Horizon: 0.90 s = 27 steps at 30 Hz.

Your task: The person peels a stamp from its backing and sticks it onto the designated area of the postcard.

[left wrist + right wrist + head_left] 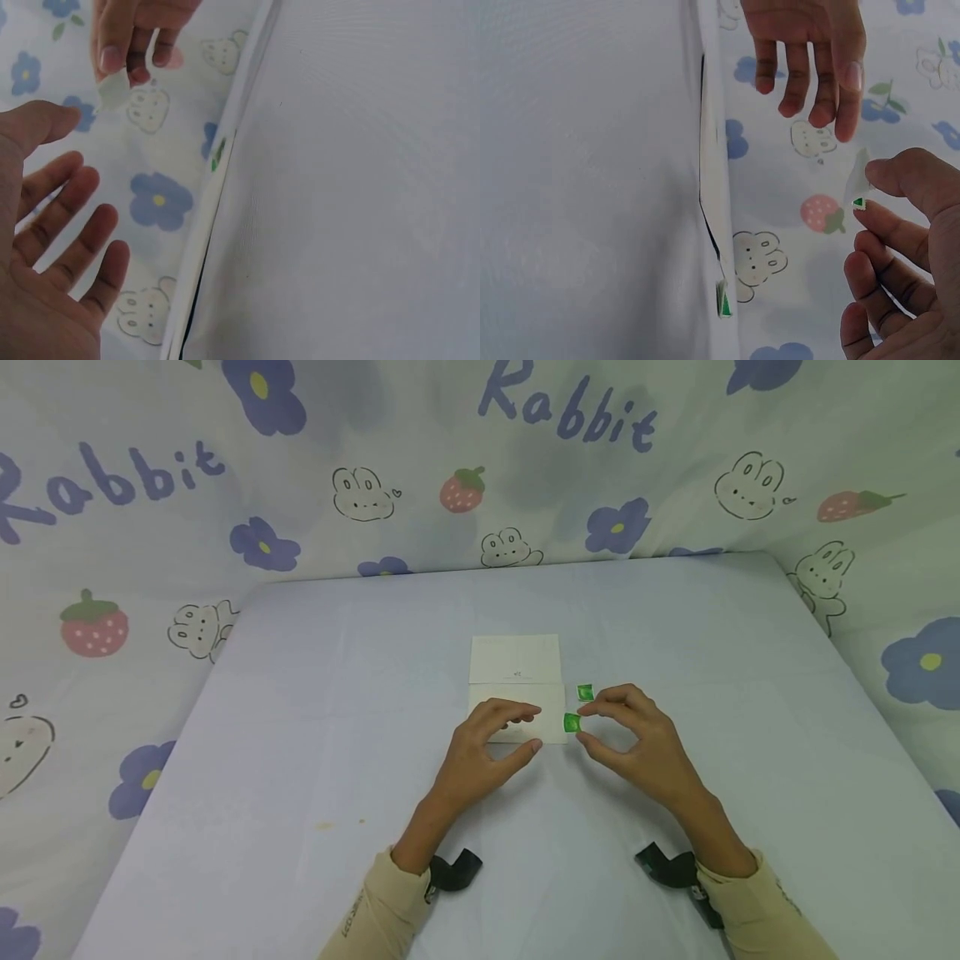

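Observation:
My right hand [643, 739] pinches a small green postage stamp [572, 723] between thumb and forefinger, near the right edge of an opened white folded card [516, 658]. Its pale back [114, 90] faces the left wrist camera. A second green stamp [585, 693] lies on the table just right of the card; its green corner [724, 301] shows in the right wrist view. Over the card's lower half hovers my left hand [483, 756], fingers loosely bent and thumb apart, with nothing held. That hand hides part of the card.
A white cloth covers the table [315, 693]. Behind it hangs a curtain [420, 443] printed with rabbits, flowers and strawberries. Black wrist mounts [456, 870] sit at both cuffs. A faint yellowish mark [324, 826] shows on the cloth at the left front.

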Available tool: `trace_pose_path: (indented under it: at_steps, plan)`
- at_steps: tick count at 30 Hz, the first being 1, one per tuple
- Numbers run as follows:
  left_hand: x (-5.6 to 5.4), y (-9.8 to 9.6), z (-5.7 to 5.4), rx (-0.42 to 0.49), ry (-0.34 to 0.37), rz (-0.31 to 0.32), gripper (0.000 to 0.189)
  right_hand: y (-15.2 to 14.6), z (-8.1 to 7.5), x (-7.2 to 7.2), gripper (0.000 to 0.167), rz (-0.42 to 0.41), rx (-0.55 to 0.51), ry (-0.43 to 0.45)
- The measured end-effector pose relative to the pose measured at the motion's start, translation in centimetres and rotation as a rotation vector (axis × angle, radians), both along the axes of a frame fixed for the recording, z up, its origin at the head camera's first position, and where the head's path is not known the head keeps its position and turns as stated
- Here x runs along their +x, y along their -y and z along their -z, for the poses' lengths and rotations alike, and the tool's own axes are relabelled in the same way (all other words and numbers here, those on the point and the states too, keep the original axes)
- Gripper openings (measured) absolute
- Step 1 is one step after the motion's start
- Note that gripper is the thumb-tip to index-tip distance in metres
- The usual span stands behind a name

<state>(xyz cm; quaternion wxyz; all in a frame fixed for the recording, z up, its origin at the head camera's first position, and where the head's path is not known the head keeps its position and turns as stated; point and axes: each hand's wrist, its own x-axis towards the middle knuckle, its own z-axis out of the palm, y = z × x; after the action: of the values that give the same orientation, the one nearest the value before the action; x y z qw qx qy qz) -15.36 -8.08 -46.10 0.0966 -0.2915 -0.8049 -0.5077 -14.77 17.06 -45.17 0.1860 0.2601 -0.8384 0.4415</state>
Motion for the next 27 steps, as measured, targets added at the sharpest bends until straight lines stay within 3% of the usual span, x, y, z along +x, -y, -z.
trace_pose_path:
  at_steps: [27]
  plan:
    - [0.29, -0.55, 0.03, -0.037, -0.020, 0.017, 0.039, 0.54, 0.08, 0.28, 0.040, -0.049, -0.014, -0.008]
